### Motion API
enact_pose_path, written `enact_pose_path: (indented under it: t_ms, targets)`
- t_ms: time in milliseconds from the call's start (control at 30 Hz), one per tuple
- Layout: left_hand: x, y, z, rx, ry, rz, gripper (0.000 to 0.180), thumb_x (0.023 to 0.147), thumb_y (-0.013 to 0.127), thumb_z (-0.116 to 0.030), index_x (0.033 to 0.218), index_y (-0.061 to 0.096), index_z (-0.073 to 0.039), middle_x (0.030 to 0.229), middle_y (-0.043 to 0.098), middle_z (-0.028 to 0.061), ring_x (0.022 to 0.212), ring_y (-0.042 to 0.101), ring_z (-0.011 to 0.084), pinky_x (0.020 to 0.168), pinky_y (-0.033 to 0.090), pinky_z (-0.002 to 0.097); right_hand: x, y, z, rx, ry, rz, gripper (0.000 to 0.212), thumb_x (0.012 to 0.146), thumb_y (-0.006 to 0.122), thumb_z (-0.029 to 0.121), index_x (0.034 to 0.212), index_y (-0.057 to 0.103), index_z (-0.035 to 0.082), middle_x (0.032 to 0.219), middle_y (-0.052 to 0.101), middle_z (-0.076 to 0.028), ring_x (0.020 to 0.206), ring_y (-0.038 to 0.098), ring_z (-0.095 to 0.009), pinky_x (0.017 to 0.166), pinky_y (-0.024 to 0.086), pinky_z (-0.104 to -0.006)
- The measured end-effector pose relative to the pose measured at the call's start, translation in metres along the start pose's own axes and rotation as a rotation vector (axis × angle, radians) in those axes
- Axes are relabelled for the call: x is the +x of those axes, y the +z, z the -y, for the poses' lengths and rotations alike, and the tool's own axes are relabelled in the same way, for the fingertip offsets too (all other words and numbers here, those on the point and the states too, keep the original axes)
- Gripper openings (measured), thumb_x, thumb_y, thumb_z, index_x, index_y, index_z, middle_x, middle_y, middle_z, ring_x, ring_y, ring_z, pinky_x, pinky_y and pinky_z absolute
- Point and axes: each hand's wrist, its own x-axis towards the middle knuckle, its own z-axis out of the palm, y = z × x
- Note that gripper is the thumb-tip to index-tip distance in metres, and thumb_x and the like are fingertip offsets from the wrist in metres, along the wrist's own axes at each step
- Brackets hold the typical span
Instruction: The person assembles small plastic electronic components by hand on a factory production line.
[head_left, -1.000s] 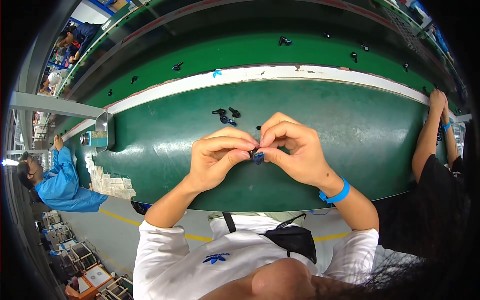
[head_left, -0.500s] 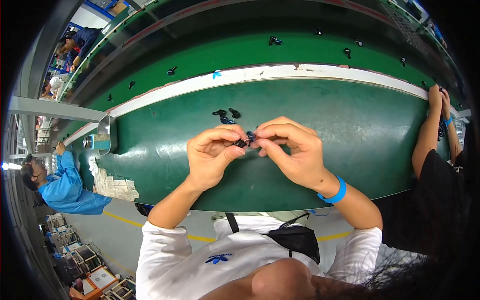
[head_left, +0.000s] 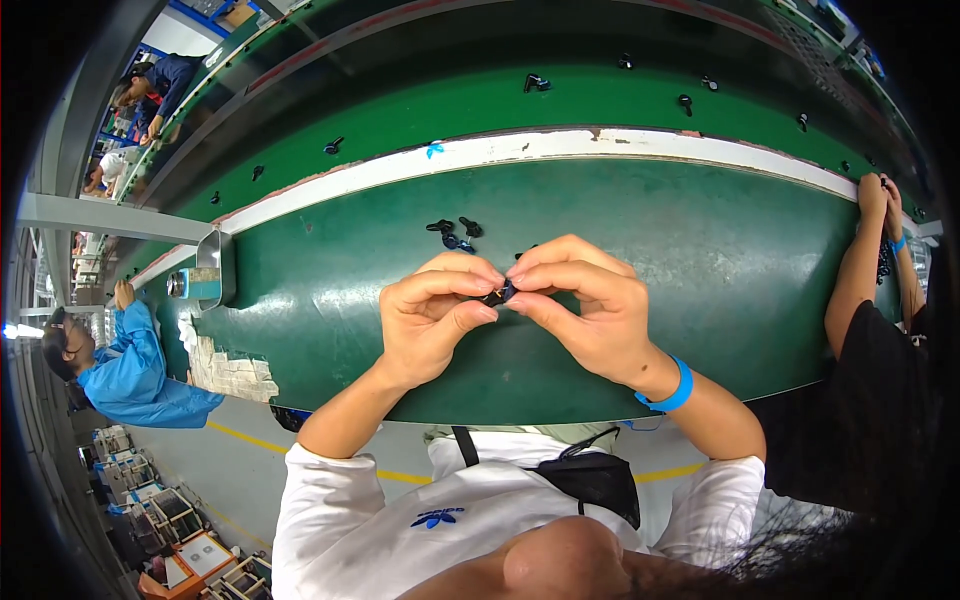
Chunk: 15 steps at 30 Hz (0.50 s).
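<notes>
My left hand (head_left: 425, 318) pinches a small black earbud piece (head_left: 492, 298) between thumb and fingers. Against it, my right hand (head_left: 592, 302) pinches a dark blue, shiny earbud piece (head_left: 510, 290). The two pieces meet above the green worktable (head_left: 560, 385), largely covered by my fingertips, so I cannot tell whether they are joined. Beyond my hands lies a small cluster of black and blue earbud pieces (head_left: 450, 241), with a stemmed black one (head_left: 470, 227) beside it. Another dark bit peeks out behind my right fingers.
A white ledge (head_left: 520, 145) separates the worktable from a green conveyor belt (head_left: 430, 105) bearing several spaced earbud pieces (head_left: 537, 83). Left, a metal bracket holds a blue box (head_left: 203, 286); a person in blue (head_left: 140, 370) sits past it. At right are another person's arms (head_left: 860, 250).
My hands have drawn closer together, bringing the two pieces into contact between my fingertips. The pieces on the belt have shifted slightly left.
</notes>
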Motion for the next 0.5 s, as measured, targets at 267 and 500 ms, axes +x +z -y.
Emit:
enact_pose_path:
  t_ms: [267,500]
  targets:
    - [-0.0014,0.0018,-0.0022,0.04,-0.003,-0.025,0.015,0.082,0.069,0.009,0.095,0.068,0.003,0.109,0.061,0.0161,0.094,0.063,0.0205,0.079,0.056,0.0291,-0.0005,0.0005,-0.0012,-0.065,-0.117,0.02,0.018,0.075,0.075,-0.007,0.092,0.071,-0.002,0.096,0.068,-0.014,0.085,0.068,-0.022,0.071,0.058,-0.0296]
    - [0.0021,-0.0001,-0.005,0.213,0.156,-0.023,0.015,0.079,0.073,0.006,0.092,0.069,0.002,0.098,0.066,0.0149,0.09,0.065,0.0245,0.075,0.056,0.0321,-0.001,0.0038,0.0012,-0.03,-0.107,0.027,0.018,0.076,0.075,-0.007,0.092,0.07,-0.002,0.097,0.068,-0.016,0.086,0.069,-0.022,0.071,0.058,-0.03]
